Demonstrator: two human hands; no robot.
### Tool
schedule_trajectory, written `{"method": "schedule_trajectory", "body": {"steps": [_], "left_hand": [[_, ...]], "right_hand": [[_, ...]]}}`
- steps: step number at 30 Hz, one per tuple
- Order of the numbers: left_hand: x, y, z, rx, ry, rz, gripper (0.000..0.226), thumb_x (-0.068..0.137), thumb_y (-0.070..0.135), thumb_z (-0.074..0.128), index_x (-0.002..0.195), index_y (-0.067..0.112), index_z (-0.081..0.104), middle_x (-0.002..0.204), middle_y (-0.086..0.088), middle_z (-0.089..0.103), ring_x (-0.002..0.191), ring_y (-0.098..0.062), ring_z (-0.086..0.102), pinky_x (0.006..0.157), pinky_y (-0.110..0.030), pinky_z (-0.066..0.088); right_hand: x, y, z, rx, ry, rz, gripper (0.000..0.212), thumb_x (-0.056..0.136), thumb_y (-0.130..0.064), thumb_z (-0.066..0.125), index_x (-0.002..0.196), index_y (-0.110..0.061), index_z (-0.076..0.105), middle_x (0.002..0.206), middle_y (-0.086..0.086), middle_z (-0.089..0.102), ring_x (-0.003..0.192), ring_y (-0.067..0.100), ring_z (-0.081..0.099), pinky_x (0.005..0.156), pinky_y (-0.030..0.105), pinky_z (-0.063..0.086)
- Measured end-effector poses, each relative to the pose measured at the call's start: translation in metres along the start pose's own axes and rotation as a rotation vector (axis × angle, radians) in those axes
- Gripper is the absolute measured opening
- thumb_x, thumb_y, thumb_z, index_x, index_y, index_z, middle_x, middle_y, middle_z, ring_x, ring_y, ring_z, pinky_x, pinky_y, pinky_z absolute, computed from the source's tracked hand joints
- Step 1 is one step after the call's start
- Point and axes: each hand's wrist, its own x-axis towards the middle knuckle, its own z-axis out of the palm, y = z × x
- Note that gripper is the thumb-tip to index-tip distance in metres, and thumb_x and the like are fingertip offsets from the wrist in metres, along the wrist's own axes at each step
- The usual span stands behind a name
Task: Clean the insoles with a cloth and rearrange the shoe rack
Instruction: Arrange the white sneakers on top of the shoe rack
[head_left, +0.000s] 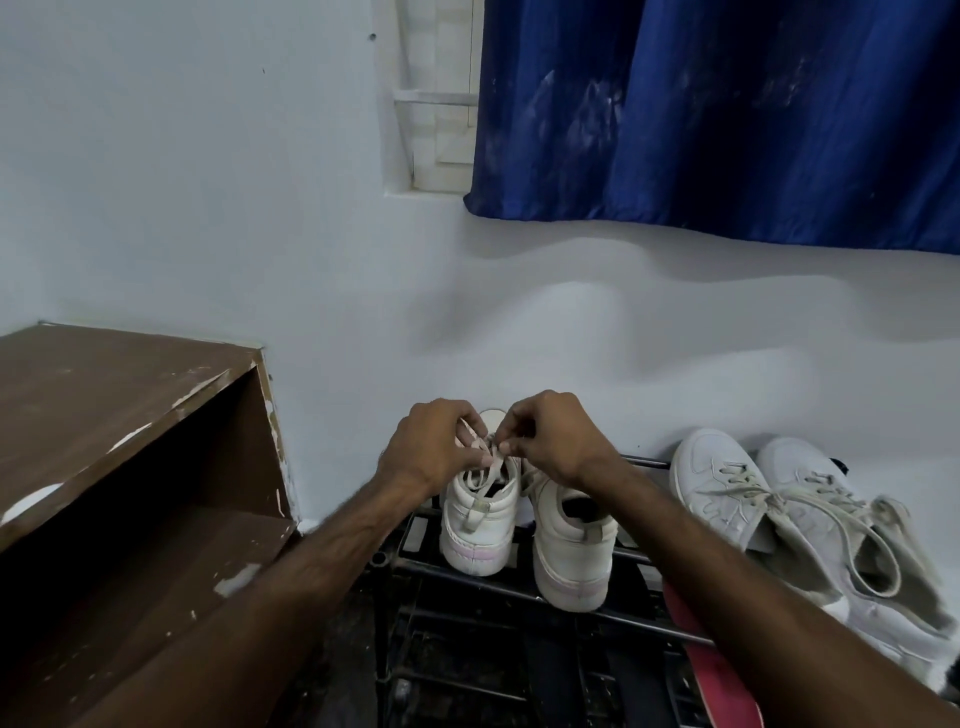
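Two cream high-top sneakers stand heel-toward-me on the top tier of a black metal shoe rack (519, 584). Over the left sneaker (478, 525), my left hand (436, 447) and my right hand (550, 441) each pinch a strand of its beige lace (496, 457). The right sneaker of the pair (569, 551) stands beside it, partly under my right wrist. A red insole (717, 670) lies on the rack below my right forearm, mostly hidden by the arm.
A second pair of white sneakers (789, 519) with loose laces lies on the rack's right end. A brown wooden cabinet (119, 431) with chipped edges stands at the left. A white wall and a blue curtain (727, 114) are behind.
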Motion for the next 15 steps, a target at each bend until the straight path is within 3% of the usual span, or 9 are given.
{"method": "schedule_trajectory", "body": {"steps": [5,9,12,14,15], "left_hand": [[-0.006,0.009,0.001,0.065,-0.018,0.087,0.035,0.068,0.016,0.085,0.095,0.027,0.066,0.065,0.013,0.072,0.064,0.003,0.065,0.070,-0.028,0.055],[-0.005,0.005,-0.005,0.007,-0.093,0.059,0.031,0.074,0.020,0.082,0.101,0.024,0.068,0.064,0.012,0.073,0.065,0.001,0.068,0.079,-0.035,0.057],[-0.003,0.001,-0.014,-0.151,0.106,0.024,0.010,0.081,0.027,0.078,0.087,0.025,0.071,0.065,0.008,0.073,0.057,0.000,0.065,0.070,-0.031,0.058],[-0.002,-0.004,-0.016,-0.141,0.216,-0.037,0.011,0.080,0.034,0.078,0.084,0.026,0.071,0.070,0.009,0.073,0.069,-0.004,0.068,0.069,-0.025,0.054],[-0.002,-0.007,-0.013,-0.115,0.190,-0.069,0.016,0.078,0.038,0.079,0.086,0.026,0.071,0.073,0.009,0.073,0.074,-0.006,0.069,0.070,-0.025,0.053]], "right_hand": [[0.002,0.001,0.002,0.009,0.030,0.018,0.011,0.077,-0.005,0.075,0.079,-0.017,0.075,0.074,-0.003,0.073,0.073,0.011,0.067,0.074,0.027,0.056],[0.006,0.010,0.003,-0.003,0.188,0.132,0.008,0.082,-0.011,0.072,0.086,-0.018,0.073,0.079,-0.001,0.070,0.073,0.014,0.065,0.075,0.027,0.053],[0.006,0.012,0.007,0.005,0.131,0.132,0.011,0.081,-0.019,0.076,0.092,-0.017,0.075,0.084,-0.001,0.072,0.078,0.014,0.065,0.078,0.026,0.052],[0.005,0.010,0.010,0.014,0.059,0.115,0.013,0.078,-0.021,0.079,0.089,-0.015,0.074,0.084,-0.001,0.072,0.078,0.013,0.066,0.076,0.027,0.053],[0.006,0.008,0.010,0.010,0.035,0.109,0.013,0.077,-0.020,0.080,0.087,-0.014,0.074,0.083,0.000,0.072,0.077,0.013,0.066,0.075,0.027,0.053]]}}
